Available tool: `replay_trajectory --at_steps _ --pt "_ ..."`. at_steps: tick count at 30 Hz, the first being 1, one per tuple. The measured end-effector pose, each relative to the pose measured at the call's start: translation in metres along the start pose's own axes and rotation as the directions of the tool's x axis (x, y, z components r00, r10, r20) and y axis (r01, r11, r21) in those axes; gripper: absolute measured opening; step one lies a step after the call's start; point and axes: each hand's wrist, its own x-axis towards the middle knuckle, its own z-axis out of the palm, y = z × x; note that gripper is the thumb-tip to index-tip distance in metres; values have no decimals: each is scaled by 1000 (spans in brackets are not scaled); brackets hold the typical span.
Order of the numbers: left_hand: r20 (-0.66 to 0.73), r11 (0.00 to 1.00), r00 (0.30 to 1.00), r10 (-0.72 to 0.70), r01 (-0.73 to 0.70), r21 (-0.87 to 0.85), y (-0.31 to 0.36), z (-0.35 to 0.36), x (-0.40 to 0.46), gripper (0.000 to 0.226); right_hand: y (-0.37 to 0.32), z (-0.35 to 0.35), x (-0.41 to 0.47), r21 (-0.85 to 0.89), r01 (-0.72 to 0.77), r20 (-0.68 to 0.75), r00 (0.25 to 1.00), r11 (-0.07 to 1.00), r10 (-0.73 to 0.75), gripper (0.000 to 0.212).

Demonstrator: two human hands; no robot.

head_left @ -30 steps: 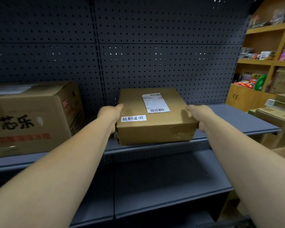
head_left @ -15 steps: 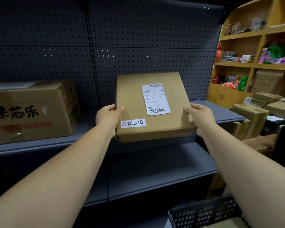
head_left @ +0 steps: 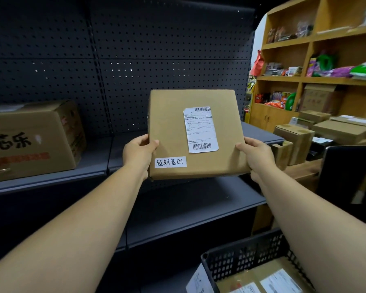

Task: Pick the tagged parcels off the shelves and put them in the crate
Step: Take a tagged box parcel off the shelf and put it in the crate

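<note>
At centre frame, the left hand [head_left: 138, 153] and right hand [head_left: 256, 154] clasp the tagged parcel [head_left: 195, 134] by its sides, clear of the shelf [head_left: 51, 176]; lower right, the crate [head_left: 251, 256] seemingly holds labelled parcels.

Bare forearms, bare hands [head_left: 138, 154], no sleeves visible.

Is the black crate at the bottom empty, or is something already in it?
Not empty. The black crate already holds at least one cardboard parcel with white labels; how many cannot be told.
</note>
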Motion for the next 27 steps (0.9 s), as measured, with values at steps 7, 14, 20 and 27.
replay_trajectory --at_steps 7,14,20,27 --pt "113 1000 994 -8 9 -1 -18 57 -17 39 7 -59 1 11 -29 -132 991 1000 30 33" --pt "300 998 952 -63 51 48 -47 138 -37 37 30 -135 1 16 -58 -317 947 998 60 31" --pt "477 993 871 -114 84 84 -87 208 -42 37 60 -189 -2 20 -114 -476 873 993 109 25" --pt "640 973 736 -219 118 196 -154 268 -36 41 109 -217 -9 5 -205 -677 720 979 154 33"
